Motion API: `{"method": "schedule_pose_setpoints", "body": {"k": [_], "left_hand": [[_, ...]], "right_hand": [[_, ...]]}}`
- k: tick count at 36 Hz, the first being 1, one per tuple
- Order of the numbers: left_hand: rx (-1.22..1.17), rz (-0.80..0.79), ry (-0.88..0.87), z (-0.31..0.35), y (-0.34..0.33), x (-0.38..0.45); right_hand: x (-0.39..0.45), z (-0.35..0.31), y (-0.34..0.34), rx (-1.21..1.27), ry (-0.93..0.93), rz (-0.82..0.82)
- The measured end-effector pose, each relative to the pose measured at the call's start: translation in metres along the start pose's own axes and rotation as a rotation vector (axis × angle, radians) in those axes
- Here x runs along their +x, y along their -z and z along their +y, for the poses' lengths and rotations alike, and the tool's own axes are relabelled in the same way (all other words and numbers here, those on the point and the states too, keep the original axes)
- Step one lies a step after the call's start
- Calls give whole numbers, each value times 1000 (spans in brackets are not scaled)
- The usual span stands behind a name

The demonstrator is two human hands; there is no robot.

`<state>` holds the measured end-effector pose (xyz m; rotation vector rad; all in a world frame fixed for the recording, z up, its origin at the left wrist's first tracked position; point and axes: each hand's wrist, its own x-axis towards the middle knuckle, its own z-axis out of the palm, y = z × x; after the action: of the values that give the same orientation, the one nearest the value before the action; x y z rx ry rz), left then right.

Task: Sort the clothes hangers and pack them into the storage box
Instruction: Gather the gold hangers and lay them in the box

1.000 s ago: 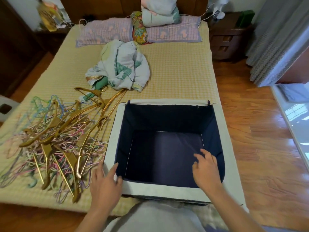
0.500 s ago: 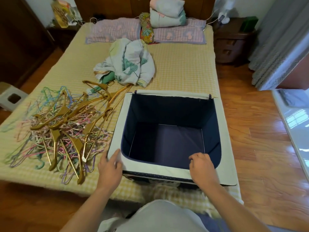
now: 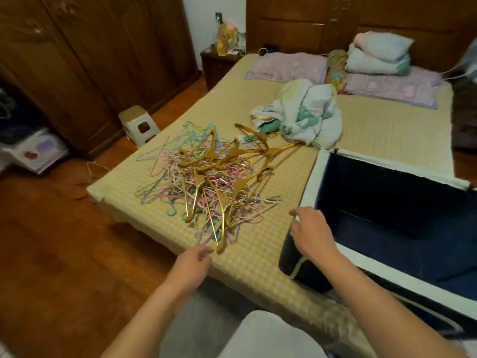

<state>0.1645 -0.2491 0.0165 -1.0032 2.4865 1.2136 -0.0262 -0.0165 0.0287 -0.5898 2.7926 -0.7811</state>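
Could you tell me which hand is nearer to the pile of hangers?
Left. The left hand is at the pile of hangers' near tip; the right hand is by the storage box corner.

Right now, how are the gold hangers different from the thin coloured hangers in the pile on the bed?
The gold hangers are thick and broad; the coloured hangers are thin wire. The gold ones share one shiny colour; the coloured ones mix pink, blue, green and purple. The gold ones lie mostly on top; the coloured ones are tangled underneath and spread wider. Both are in one heap on the bed, none in the box.
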Motion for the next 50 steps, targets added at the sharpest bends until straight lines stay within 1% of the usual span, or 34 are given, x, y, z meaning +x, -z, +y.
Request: {"method": "schedule_pose_setpoints", "body": {"k": [2, 4, 5, 6, 7, 9, 12, 13, 14, 15, 16, 22, 25, 27, 30, 33, 35, 37, 38, 39, 40, 44, 47, 50], "left_hand": [[15, 52, 61, -44, 42, -13], [13, 105, 79, -73, 74, -19], [-12, 152, 109, -104, 107, -30], [-19, 174, 126, -111, 123, -34], [-36, 203, 118, -112, 129, -32], [-104, 294, 172, -137, 168, -45], [-179, 388, 200, -162, 206, -58], [-197, 410, 196, -171, 215, -59], [-197, 402, 191, -170, 215, -58], [-226, 410, 210, -188, 223, -57], [-237, 397, 222, -192, 225, -56], [-309, 391, 321, -234, 251, -15], [-319, 421, 351, -249, 279, 15], [-313, 452, 408, -262, 303, 39], [-292, 451, 483, -276, 338, 65], [-302, 494, 518, -286, 373, 86], [-335, 567, 546, -293, 400, 101], [-406, 657, 567, -302, 420, 111], [-430, 687, 569, -297, 419, 110], [-485, 747, 586, -310, 435, 119], [-511, 764, 601, -311, 440, 123], [-572, 800, 636, -336, 474, 144], [-622, 805, 674, -379, 510, 166], [-670, 800, 672, -427, 552, 188]], "right_hand": [[1, -55, -35, -6, 58, -43], [0, -95, -56, 6, 104, -69], [1, -136, -81, -3, 160, -99], [3, -151, -91, -9, 179, -112], [4, -156, -92, -25, 160, -128], [4, -199, -117, -34, 190, -174], [6, -253, -140, -45, 249, -243], [9, -269, -149, -57, 276, -270], [11, -272, -146, -55, 273, -271], [18, -290, -163, -59, 293, -293], [22, -298, -167, -54, 291, -306], [66, -350, -220, -106, 334, -390], [103, -374, -253, -114, 329, -427], [129, -396, -282, -104, 329, -473], [152, -431, -316, -100, 322, -568], [175, -472, -340, -76, 361, -670], [200, -507, -354, -71, 383, -706], [220, -542, -364, -79, 419, -721], [221, -545, -362, -71, 411, -712], [236, -573, -376, -72, 443, -706], [242, -584, -381, -65, 445, -705], [262, -639, -411, -59, 483, -716], [271, -685, -448, -105, 495, -744], [280, -728, -489, -150, 461, -774]]}}
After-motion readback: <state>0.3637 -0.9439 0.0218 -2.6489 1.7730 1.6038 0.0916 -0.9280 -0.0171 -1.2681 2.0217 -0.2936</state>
